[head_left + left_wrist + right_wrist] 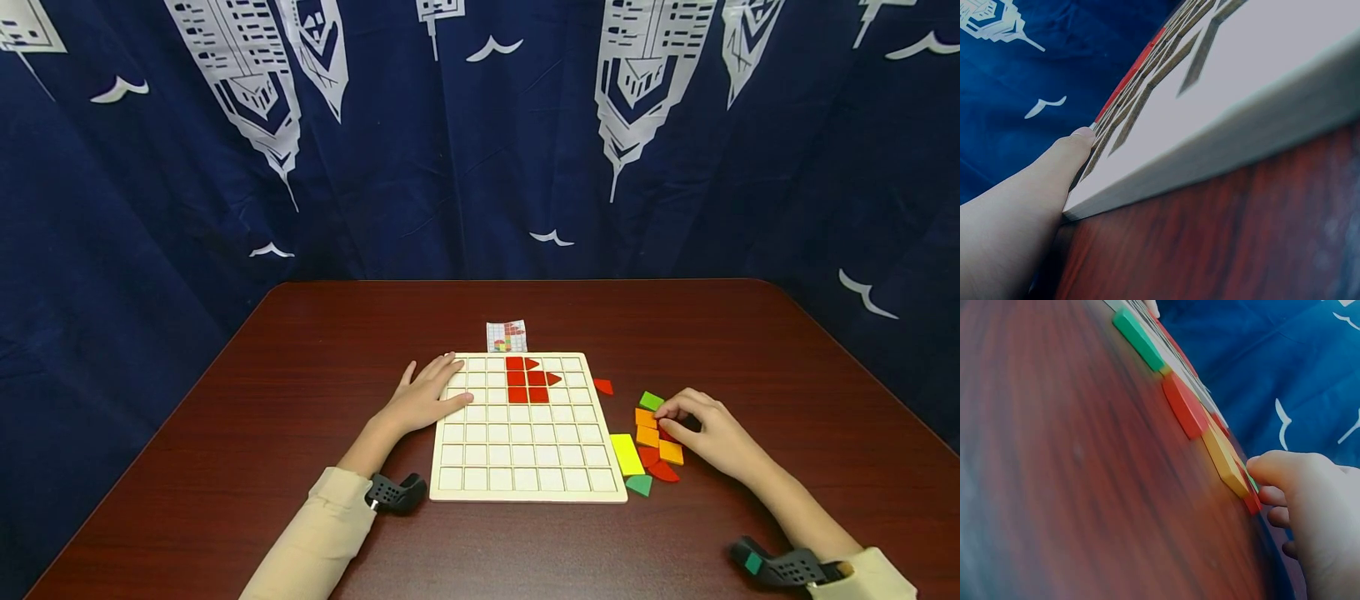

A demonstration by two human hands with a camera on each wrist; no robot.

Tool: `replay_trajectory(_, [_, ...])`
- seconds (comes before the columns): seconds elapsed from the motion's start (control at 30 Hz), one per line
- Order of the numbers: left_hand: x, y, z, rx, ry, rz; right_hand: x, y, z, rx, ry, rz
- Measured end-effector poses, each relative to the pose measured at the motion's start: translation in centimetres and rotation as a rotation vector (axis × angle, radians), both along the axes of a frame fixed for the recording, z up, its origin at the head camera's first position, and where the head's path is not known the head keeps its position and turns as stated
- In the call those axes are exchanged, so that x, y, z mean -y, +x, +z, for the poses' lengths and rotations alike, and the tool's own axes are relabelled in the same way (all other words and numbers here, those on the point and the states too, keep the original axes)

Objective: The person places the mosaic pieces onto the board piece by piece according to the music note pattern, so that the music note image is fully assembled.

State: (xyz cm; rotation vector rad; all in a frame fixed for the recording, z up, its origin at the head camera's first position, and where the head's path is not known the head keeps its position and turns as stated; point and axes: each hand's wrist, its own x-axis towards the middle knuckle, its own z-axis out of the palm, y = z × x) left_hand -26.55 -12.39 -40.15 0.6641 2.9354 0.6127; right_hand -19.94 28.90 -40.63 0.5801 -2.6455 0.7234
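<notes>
Board: pale gridded panel lying flat on the dark table, between the two hands. Five red squares and two pointed red pieces sit on it, to the right of the left fingertips.
Left hand: spread over the board's left edge, touching it, grasping nothing that I can see. Uneven pressure or a sudden pull here could slide the board and jog the red pieces out of their cells.
Right hand: thumb and fingers bent together at the pile. Whether they pinch a piece I cannot tell from where I stand.
Pile: orange and red pieces, crowded just left of the right fingertips and nearer the person. Lying so close, one could drag or tip its neighbour when picked.
Light green piece: just beyond the right fingertips; a fingertip could brush it aside.
Yellow piece: left of the right hand, close by the board's right edge. Bumped inward, it could nudge the board.
Stray red: between the hands, beside the board; easily overlooked, being apart from the pile.
Card: small, gridded, past the left fingertips at the board's far edge. A forward shove could displace it.
</notes>
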Motion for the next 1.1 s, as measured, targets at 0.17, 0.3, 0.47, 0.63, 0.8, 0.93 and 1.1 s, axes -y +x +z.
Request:
replay_trajectory(0.17, [0.0,0.0,0.0,0.002,-0.005,-0.002,-0.7,0.3,0.1,0.017,-0.028,0.022])
replay_trajectory(0.3, [0.0,0.0,0.0,0.001,-0.001,-0.003,-1.1,0.7,0.2,0.057,-0.028,0.004])
replay_trajectory(0.47, [0.0,0.0,-0.1,-0.002,0.0,-0.004,-1.5,1.1,0.5,0.127,-0.015,-0.006])
replay_trajectory(0.63, [0.0,0.0,0.0,0.005,-0.009,-0.001,-1.7,1.5,0.9,0.19,0.005,0.028])
replay_trajectory(0.8, [0.0,0.1,0.0,0.01,-0.005,0.0,-1.9,1.7,1.4,0.253,0.019,0.036])
replay_trajectory(0.93, [0.0,0.0,0.0,0.007,-0.004,0.0,-2.1,1.8,1.5,0.289,0.01,0.047])
replay_trajectory(1.1, [0.0,0.0,0.0,0.006,-0.004,-0.001,-2.2,1.8,1.5,0.306,-0.015,0.067])
